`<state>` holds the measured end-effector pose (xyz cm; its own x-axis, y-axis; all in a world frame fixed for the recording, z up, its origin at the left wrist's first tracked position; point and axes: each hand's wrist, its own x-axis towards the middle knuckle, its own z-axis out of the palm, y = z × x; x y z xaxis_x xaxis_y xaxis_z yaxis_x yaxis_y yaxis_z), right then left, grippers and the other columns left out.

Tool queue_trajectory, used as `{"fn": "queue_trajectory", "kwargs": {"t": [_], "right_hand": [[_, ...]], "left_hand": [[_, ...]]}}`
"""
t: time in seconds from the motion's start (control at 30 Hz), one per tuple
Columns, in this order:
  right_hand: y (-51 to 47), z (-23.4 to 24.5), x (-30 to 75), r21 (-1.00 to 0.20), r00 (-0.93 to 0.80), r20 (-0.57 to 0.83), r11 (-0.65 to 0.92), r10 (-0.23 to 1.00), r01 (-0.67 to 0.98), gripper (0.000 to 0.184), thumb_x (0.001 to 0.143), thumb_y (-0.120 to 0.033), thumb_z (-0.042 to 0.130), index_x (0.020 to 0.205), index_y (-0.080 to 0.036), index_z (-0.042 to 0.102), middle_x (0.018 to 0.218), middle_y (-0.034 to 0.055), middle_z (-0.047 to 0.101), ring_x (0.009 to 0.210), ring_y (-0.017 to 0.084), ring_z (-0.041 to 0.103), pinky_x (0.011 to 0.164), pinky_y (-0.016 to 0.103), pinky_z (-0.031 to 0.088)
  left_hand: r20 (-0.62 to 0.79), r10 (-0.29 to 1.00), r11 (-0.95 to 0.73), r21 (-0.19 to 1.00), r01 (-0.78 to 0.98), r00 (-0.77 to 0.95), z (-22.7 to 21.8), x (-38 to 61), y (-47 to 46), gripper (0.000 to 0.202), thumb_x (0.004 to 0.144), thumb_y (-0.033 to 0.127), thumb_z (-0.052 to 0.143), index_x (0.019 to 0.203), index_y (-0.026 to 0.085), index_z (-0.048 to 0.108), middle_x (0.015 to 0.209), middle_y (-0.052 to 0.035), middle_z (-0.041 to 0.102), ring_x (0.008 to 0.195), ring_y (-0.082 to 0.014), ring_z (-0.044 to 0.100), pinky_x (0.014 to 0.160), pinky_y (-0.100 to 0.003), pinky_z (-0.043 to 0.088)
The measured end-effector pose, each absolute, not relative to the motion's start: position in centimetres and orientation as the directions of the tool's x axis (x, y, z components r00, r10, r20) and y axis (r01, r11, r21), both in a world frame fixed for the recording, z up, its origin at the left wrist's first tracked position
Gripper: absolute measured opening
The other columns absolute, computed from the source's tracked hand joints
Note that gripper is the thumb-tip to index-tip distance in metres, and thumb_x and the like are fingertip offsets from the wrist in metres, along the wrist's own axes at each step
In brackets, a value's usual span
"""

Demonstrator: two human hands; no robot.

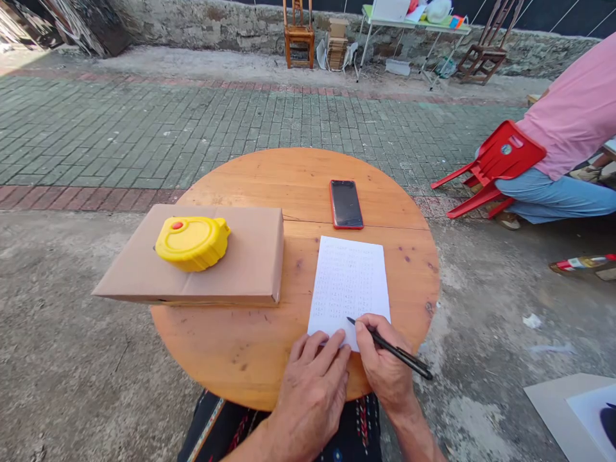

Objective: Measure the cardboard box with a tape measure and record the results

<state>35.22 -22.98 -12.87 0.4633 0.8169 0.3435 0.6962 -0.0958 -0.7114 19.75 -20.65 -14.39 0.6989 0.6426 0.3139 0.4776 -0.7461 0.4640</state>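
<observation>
A white sheet of paper [350,276] with rows of small handwriting lies on a round wooden table [231,366]; the writing is too small to read. My left hand [315,378] rests on the lower left edge of the sheet, its fingers stretched out flat. In my right hand [387,362] is a black pen [407,359], gripped near its tip. The pen tip is at the lower part of the paper, just below the written rows; whether it touches cannot be made out.
A cardboard box [250,256] overhangs the table's left edge, with a yellow tape measure [192,240] on top. A red-cased phone [346,204] lies beyond the paper. At right, a person in a pink shirt [572,109] sits on a red plastic chair [513,154]. A bottle [584,262] lies nearby.
</observation>
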Motion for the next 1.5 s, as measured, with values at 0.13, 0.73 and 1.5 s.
{"fn": "queue_trajectory", "kwargs": {"t": [0.13,0.73,1.5], "right_hand": [[-22.9,-12.9,35.2,-0.713,0.469,0.336,-0.104,0.817,0.693,0.02,0.094,-0.025,0.053,0.076,-0.021,0.062,0.06,-0.0047,0.063,0.049,0.011,0.058,0.052,0.02,0.049],[-23.0,-13.2,35.4,-0.704,0.464,0.338,-0.107,0.818,0.702,0.018,0.093,-0.027,0.054,0.078,-0.021,0.063,0.062,-0.0037,0.066,0.051,0.012,0.06,0.053,0.02,0.051],[-23.8,-13.3,35.9,-0.723,0.499,0.318,-0.134,0.806,0.677,0.019,0.094,-0.03,0.055,0.079,-0.022,0.064,0.063,-0.0034,0.067,0.053,0.013,0.061,0.054,0.021,0.051]], "left_hand": [[0.32,0.635,-0.752,0.464,0.468,0.703,-14.0,19.7,-20.5,0.033,0.092,0.016,0.051,0.12,0.019,0.067,0.132,-0.0033,0.067,0.109,-0.0262,0.056,0.095,-0.045,0.047],[0.302,0.651,-0.728,0.507,0.461,0.697,-14.0,19.7,-20.4,0.032,0.091,0.015,0.053,0.12,0.019,0.067,0.133,-0.0023,0.066,0.11,-0.0269,0.055,0.096,-0.047,0.048],[0.29,0.629,-0.764,0.404,0.504,0.721,-13.8,19.9,-20.4,0.032,0.095,0.02,0.052,0.124,0.02,0.065,0.137,-0.0013,0.064,0.109,-0.0247,0.054,0.095,-0.043,0.042]]}}
